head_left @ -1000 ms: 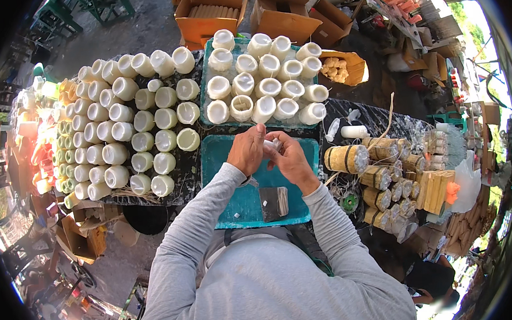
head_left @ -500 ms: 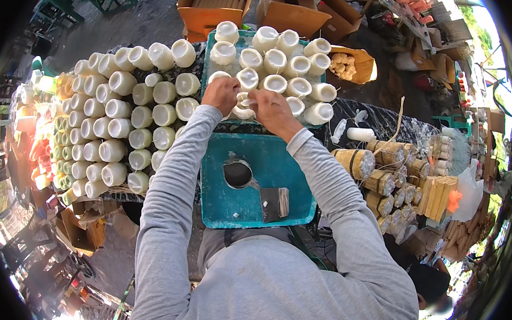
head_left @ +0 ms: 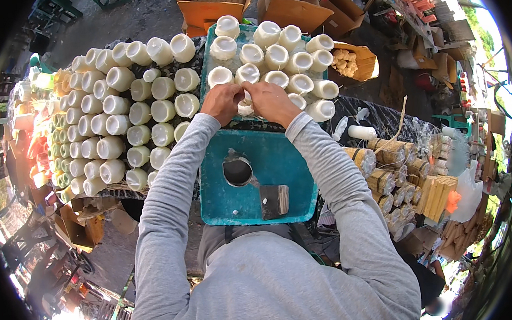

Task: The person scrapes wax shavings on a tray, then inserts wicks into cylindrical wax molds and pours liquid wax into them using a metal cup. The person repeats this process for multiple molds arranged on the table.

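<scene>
Both my hands meet over the near edge of a teal tray (head_left: 207, 58) full of squat white wax candles (head_left: 276, 58). My left hand (head_left: 223, 102) is closed, its fingertips pinched together. Against it, fingertip to fingertip, is my right hand (head_left: 270, 102), also in a pinch. Whatever sits between the fingers is too small and covered to make out. Just under them a white candle (head_left: 245, 109) shows only in part. Further candles stand close around, among them one (head_left: 220, 76) beyond my left hand and one (head_left: 297, 101) beside my right.
A second teal tray (head_left: 212, 206) in front of my body holds a metal cup (head_left: 237, 171) and a dark block (head_left: 275, 201). Many candles (head_left: 110, 147) stand in rows to the left. Tied bundles of yellowish sticks (head_left: 380, 181) lie at right; cardboard boxes (head_left: 291, 8) stand beyond.
My hands have drawn together, fingertips now touching where a gap showed before. The right hand moved slightly left and turned inward. The view has shifted a little.
</scene>
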### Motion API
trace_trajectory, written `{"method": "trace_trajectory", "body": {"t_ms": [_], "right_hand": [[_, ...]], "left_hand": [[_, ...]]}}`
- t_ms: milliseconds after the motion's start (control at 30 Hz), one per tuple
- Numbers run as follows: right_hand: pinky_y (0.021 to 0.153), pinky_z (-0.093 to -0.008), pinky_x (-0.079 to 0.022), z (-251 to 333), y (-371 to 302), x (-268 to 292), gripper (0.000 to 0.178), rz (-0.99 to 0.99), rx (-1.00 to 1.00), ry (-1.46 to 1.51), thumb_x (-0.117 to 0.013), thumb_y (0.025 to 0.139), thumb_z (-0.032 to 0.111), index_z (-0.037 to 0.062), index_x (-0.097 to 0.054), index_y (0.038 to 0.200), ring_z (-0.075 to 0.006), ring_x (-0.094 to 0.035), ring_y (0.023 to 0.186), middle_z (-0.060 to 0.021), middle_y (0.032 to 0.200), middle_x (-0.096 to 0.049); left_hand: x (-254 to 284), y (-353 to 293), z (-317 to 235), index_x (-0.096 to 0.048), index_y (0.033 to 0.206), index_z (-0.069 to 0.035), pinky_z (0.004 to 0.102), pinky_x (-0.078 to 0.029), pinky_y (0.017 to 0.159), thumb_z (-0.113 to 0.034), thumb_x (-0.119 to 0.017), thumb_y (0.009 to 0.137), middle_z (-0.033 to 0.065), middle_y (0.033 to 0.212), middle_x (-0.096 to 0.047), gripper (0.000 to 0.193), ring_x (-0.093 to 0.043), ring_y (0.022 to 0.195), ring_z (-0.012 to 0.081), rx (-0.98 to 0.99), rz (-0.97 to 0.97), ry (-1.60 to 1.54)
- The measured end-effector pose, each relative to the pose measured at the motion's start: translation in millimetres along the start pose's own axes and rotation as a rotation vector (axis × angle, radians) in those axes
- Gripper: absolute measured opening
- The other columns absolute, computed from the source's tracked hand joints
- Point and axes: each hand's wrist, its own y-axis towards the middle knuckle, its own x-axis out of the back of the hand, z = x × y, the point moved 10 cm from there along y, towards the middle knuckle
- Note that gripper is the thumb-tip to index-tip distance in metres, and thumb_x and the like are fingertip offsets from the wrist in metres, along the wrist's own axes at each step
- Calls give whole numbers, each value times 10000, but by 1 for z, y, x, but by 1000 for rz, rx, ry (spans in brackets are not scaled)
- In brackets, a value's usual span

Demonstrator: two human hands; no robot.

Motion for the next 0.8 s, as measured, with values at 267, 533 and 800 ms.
{"method": "trace_trajectory", "body": {"t_ms": [267,533,800], "right_hand": [[809,-494,-566,-2,-28,24,237,-182,-20,144,-681,907,102,49,-665,1138,-404,-720,924,-205,959,-738],[814,-479,-561,-10,-207,-7,154,-250,-337,359,-656,896,63,44,-729,1030,-400,-709,923,-180,972,-741],[822,-483,-558,40,-390,-77,150,-79,-614,439,-622,890,122,47,-737,951,-403,-693,908,-178,919,-711]], "left_hand": [[10,2,-3,-745,982,2,467,-543,823,-133,-688,932,197,964,-742,154,-701,895,405,-41,-73,21],[33,-22,14,-749,1017,-15,442,-550,809,-167,-717,929,179,960,-741,178,-708,880,376,-77,-196,-25],[5,-15,11,-700,1143,-26,439,-546,798,-196,-809,850,147,1083,-706,356,-686,877,335,-142,-55,133]]}}
